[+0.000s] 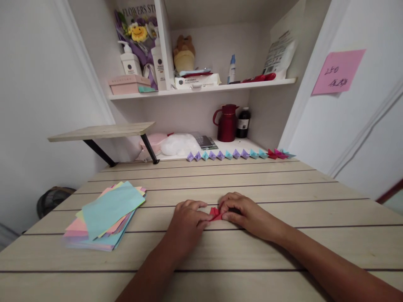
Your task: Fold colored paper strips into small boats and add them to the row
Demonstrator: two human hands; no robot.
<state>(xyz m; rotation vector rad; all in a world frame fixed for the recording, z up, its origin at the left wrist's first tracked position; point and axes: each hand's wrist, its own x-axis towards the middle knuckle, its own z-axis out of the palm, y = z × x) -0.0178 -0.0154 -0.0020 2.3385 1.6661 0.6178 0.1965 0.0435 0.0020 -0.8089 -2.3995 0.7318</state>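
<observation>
A small red folded paper (215,214) rests at the middle of the table, between my two hands. My left hand (189,220) pinches its left edge with thumb and fingertips. From the other side my right hand (244,212) grips the right edge, its thumb and index finger closed on the paper. Fingers cover part of both ends, so the full folded shape is hidden. Farther back, a row of small origami boats (236,154) in purple, light blue, red and pink lines the table's back edge.
On the left lies a loose stack of coloured paper sheets (113,209), light blue on top. Behind it stands a small wooden riser (103,131) on black legs. A red jug (227,123) and a dark bottle (243,122) sit in the lower shelf.
</observation>
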